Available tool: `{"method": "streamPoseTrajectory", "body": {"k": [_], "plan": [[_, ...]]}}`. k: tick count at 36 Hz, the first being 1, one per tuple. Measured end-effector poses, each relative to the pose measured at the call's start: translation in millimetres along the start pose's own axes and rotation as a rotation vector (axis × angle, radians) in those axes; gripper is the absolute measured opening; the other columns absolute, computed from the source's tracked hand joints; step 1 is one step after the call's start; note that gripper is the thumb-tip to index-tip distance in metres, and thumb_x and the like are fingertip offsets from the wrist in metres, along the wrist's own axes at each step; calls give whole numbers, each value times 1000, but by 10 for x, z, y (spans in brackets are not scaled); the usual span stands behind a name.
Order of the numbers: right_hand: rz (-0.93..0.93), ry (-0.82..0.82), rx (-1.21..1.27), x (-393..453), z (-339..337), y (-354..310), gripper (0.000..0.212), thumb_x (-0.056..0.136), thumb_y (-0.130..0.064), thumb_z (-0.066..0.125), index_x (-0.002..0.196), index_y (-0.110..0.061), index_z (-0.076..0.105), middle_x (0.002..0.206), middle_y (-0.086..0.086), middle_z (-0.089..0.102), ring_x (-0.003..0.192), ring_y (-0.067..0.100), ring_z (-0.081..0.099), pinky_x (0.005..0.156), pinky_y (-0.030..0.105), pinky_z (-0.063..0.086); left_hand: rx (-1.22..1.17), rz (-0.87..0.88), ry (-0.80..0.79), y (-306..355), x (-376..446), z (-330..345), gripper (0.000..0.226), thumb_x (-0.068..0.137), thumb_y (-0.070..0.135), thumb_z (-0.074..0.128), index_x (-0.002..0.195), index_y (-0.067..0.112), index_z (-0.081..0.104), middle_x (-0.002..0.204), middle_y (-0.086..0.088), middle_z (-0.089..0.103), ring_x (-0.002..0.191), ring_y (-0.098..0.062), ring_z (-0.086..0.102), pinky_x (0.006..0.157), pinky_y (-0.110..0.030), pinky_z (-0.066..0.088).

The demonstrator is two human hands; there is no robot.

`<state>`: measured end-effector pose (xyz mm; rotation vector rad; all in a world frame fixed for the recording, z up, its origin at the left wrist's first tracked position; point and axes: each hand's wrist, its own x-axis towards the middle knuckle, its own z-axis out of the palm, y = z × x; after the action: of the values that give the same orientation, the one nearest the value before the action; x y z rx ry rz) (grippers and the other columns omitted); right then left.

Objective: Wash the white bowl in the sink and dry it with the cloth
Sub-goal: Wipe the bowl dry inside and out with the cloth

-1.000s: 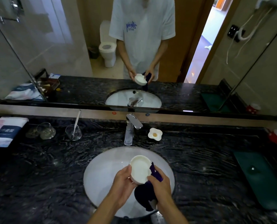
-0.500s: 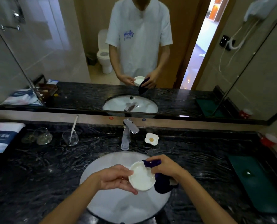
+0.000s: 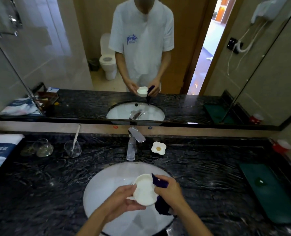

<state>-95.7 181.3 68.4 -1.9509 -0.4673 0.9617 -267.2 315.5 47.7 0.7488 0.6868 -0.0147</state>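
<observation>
The white bowl [image 3: 144,190] is held over the white sink [image 3: 105,189], its opening facing up toward me. My left hand [image 3: 124,199] grips it from the left and below. My right hand [image 3: 168,189] holds the dark purple cloth [image 3: 159,183] against the bowl's right rim; more of the cloth hangs below that hand over the basin. The chrome faucet [image 3: 133,143] stands behind the sink, and no water is seen running from it.
On the black marble counter [image 3: 39,181] stand two glasses [image 3: 72,149], one with a toothbrush, a flower-shaped soap dish [image 3: 158,148], folded towels [image 3: 0,149] at the left, a green tray [image 3: 269,189] and a red cup [image 3: 281,146] at the right. A mirror backs the counter.
The view has shifted slightly. The bowl has tipped more upright in my left hand, and my right hand with the cloth has moved along its right rim.
</observation>
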Motion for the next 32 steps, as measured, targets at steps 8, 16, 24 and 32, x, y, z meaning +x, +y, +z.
{"method": "streamPoseTrajectory", "body": {"k": [8,16,24,32], "plan": [[-94,-433,-427,203,-321,-445,45,70,-6,72,107,-31,79,75,-13,75,64,-1,67,63,19,55,648,-353,-315,658,77,-4,31,98,23,61,101,-8,64,89,-19,76,81,-32,78,84,-37,62],[-90,-334,-218,117,-310,-284,44,77,-6,70,109,-35,77,94,-6,79,80,8,70,72,24,57,717,-163,-74,504,63,77,24,99,5,49,94,-13,64,77,-12,74,70,-30,74,85,-43,63],[22,-131,397,-202,-85,108,40,75,-42,80,113,-32,78,121,-1,76,113,20,70,96,37,57,495,-91,91,249,-21,70,25,97,-4,46,89,-22,61,70,-14,67,64,-34,72,82,-49,62],[372,-335,910,-307,222,176,72,87,-65,57,131,-9,67,131,26,66,122,44,63,109,58,46,419,-42,173,310,-82,289,25,98,-8,41,101,-27,57,95,-25,63,62,-34,73,62,-32,62]]}}
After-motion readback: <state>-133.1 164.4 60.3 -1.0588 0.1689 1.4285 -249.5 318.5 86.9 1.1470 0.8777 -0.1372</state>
